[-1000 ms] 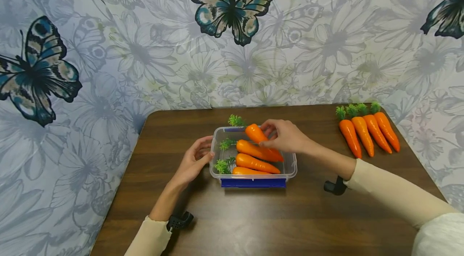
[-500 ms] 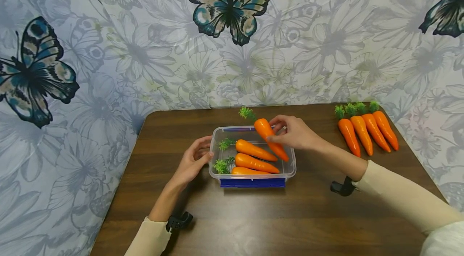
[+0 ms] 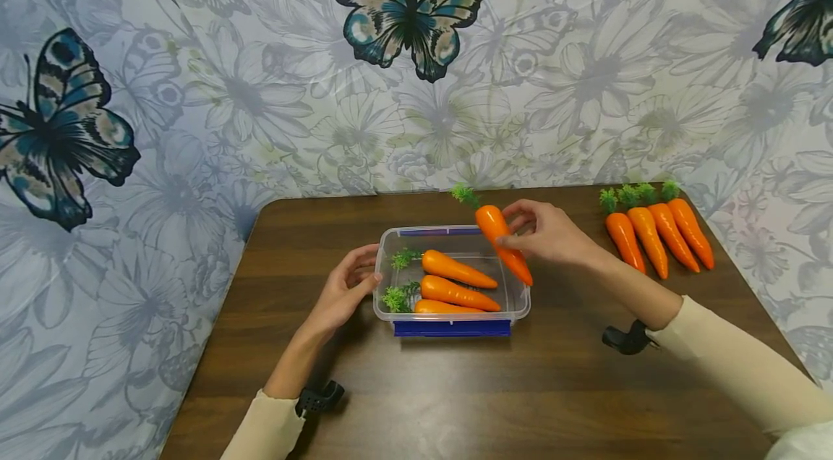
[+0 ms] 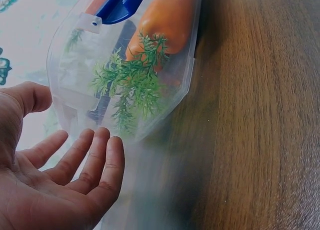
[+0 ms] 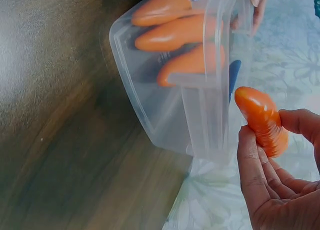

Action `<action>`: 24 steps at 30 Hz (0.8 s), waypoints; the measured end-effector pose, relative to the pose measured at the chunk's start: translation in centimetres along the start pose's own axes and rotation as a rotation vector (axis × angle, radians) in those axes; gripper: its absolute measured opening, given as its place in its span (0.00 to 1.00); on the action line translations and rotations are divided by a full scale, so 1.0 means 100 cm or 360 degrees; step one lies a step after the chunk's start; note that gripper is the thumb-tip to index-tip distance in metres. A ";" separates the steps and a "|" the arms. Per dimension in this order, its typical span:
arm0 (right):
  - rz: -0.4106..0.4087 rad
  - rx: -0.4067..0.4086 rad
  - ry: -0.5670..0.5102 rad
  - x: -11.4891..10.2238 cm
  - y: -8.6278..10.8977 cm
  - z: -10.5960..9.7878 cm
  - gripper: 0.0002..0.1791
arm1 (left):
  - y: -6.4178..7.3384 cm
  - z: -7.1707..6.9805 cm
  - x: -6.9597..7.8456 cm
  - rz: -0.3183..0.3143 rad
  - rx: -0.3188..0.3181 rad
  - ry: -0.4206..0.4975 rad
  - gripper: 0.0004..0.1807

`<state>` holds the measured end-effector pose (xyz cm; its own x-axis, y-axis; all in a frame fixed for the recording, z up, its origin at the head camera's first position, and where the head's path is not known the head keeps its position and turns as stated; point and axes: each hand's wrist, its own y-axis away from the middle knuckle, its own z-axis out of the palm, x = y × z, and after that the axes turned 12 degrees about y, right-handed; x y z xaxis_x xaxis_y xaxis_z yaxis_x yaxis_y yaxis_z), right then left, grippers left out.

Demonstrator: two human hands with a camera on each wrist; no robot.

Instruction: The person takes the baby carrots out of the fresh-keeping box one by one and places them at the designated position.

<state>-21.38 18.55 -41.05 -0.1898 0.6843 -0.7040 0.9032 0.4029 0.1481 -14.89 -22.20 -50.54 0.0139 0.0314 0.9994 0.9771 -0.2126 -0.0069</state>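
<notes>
My right hand (image 3: 549, 232) pinches an orange carrot (image 3: 500, 239) with a green leafy top between thumb and fingers. In the head view this carrot overlaps the right end of a clear plastic box (image 3: 520, 314) with blue clips. The right wrist view shows the held carrot (image 5: 262, 121) above the box's rim. Three more carrots (image 3: 458, 270) lie side by side in the box, their leafy tops to the left. At the box's left end rests my left hand (image 3: 348, 288), fingertips right at the wall. Its fingers (image 4: 90, 165) are relaxed and slightly bent in the left wrist view.
Several carrots (image 3: 659, 236) lie in a row at the back right of the brown wooden table (image 3: 455, 395), tops toward the wall. Behind the table is a wall covering (image 3: 416, 127) printed with flowers and butterflies. A dark band sits on each wrist.
My right hand has lifted the carrot up and moved it rightward, from over the other carrots to the box's right end. The left hand stays at the box.
</notes>
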 end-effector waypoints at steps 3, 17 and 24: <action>0.0029 0.0020 -0.0027 0.003 0.003 -0.005 0.31 | 0.000 0.000 0.000 0.0005 0.0000 0.0006 0.31; 0.0189 0.0096 -0.0056 0.025 0.014 -0.020 0.36 | 0.000 0.000 0.003 0.0034 -0.0013 0.0011 0.32; 0.0266 0.0130 -0.0094 0.043 0.018 -0.022 0.38 | 0.000 0.001 0.002 0.0016 -0.0012 0.0022 0.31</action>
<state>-21.44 23.50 -42.28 -0.0136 0.6999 -0.7141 0.9489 0.2342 0.2115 -14.86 -22.11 -50.36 0.0209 0.0160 0.9997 0.9752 -0.2205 -0.0169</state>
